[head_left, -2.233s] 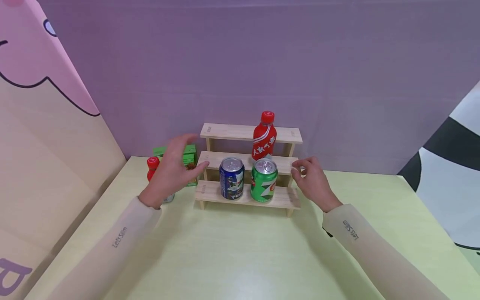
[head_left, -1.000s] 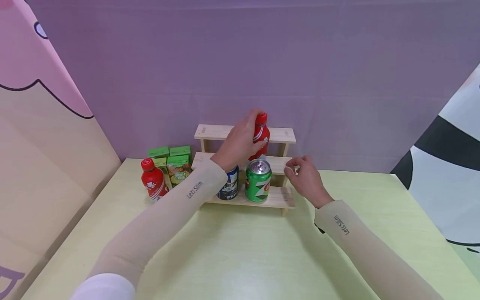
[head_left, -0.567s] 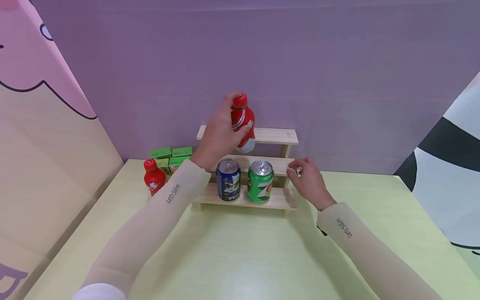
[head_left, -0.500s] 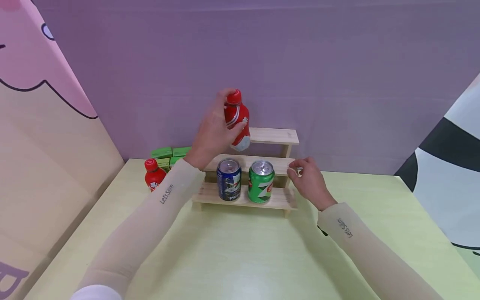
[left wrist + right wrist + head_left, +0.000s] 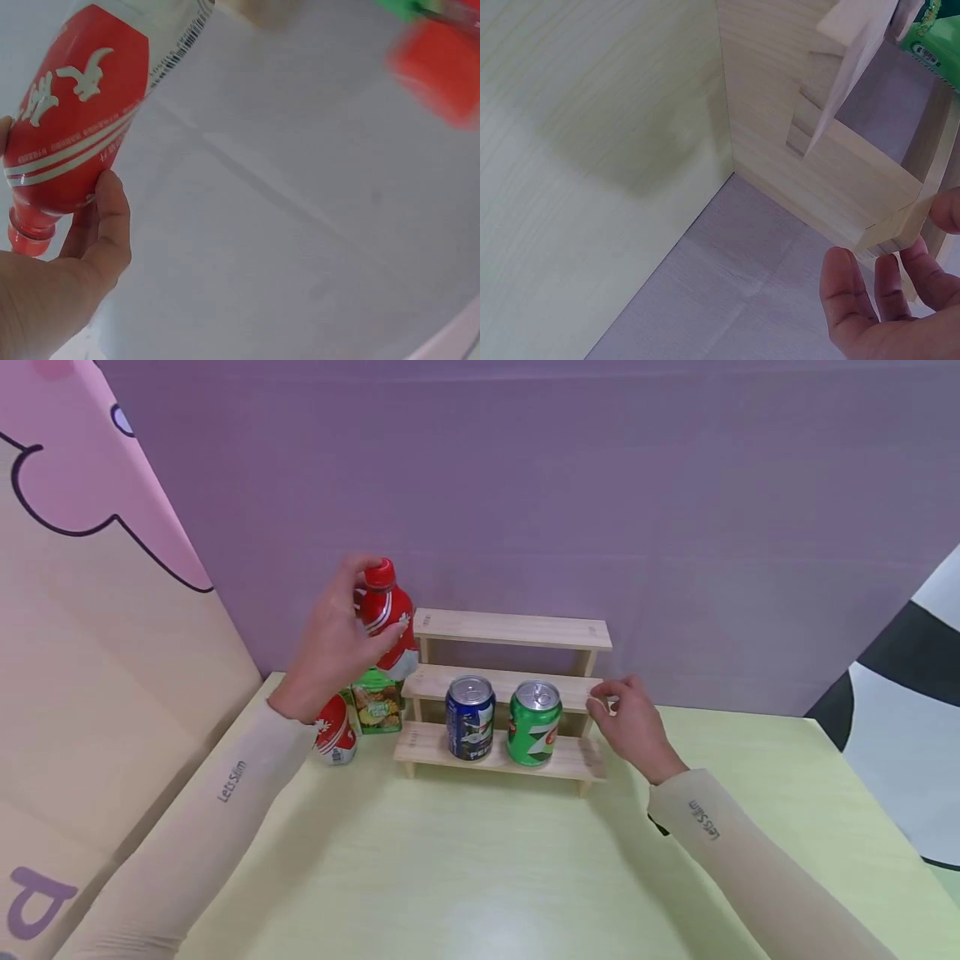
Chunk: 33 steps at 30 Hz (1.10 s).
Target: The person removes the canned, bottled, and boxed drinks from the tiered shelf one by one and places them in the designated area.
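Note:
In the head view my left hand (image 5: 324, 647) grips a red-capped drink bottle (image 5: 390, 614), held in the air left of the three-step wooden rack (image 5: 510, 627). The left wrist view has the bottle (image 5: 86, 97) tilted, fingers around its neck and shoulder. My right hand (image 5: 636, 733) pinches the right end of the rack's middle step; in the right wrist view thumb and fingers meet at that step's end (image 5: 900, 225). On the lowest step stand a blue can (image 5: 471, 720) and a green can (image 5: 534, 727), side by side. Nothing stands on the upper two steps.
A second red bottle (image 5: 335, 732) stands on the table (image 5: 450, 860) at the left, partly hidden by my left arm. Behind it a green drink carton (image 5: 378, 707) shows beside the rack. A purple cloth backdrop (image 5: 562, 485) rises behind the table.
My left hand took the red bottle from the rack's middle step, lifted it and carried it left, past the rack's end. My right hand keeps its place on the rack.

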Tool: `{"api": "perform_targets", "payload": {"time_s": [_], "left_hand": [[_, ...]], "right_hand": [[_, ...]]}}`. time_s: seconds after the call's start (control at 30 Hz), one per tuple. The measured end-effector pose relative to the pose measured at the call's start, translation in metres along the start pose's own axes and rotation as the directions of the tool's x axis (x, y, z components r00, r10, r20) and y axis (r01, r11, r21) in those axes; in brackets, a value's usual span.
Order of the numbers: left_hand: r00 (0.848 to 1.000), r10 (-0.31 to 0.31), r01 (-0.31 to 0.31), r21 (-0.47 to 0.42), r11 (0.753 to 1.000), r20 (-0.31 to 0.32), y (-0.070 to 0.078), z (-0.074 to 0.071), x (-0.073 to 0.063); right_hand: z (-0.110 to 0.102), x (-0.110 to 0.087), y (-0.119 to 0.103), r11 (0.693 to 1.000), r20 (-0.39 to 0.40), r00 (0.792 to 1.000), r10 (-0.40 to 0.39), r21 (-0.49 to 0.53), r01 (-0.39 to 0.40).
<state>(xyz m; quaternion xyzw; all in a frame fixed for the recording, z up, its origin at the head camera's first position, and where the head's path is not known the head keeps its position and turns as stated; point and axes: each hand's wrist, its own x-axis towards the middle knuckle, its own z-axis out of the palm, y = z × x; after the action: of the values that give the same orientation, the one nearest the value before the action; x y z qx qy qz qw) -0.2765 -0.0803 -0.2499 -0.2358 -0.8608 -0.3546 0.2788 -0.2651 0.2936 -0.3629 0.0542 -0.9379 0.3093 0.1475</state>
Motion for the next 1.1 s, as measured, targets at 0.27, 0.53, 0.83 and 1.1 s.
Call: {"api": "perform_targets", "payload": {"time_s": [0.27, 0.53, 0.83, 1.1], "left_hand": [[0.984, 0.014, -0.037, 0.127, 0.991, 0.178, -0.032, 0.002, -0.021], [0.938, -0.075, -0.003, 0.224, 0.975, 0.338, -0.053, 0.014, -0.030], [0.881, -0.127, -0.020, 0.304, 0.952, 0.456, -0.061, 0.026, -0.032], [0.824, -0.205, -0.016, 0.383, 0.924, 0.529, -0.064, 0.032, -0.033]], "right_hand": [[-0.004, -0.001, 0.002, 1.000, -0.001, 1.000, 0.015, -0.005, -0.015], [-0.006, -0.002, 0.004, 1.000, -0.004, 1.000, 0.019, -0.011, -0.019], [-0.004, -0.003, 0.005, 1.000, 0.009, 1.000, 0.028, -0.009, -0.028], [-0.005, -0.003, 0.004, 1.000, 0.003, 1.000, 0.026, -0.013, -0.026]]}}
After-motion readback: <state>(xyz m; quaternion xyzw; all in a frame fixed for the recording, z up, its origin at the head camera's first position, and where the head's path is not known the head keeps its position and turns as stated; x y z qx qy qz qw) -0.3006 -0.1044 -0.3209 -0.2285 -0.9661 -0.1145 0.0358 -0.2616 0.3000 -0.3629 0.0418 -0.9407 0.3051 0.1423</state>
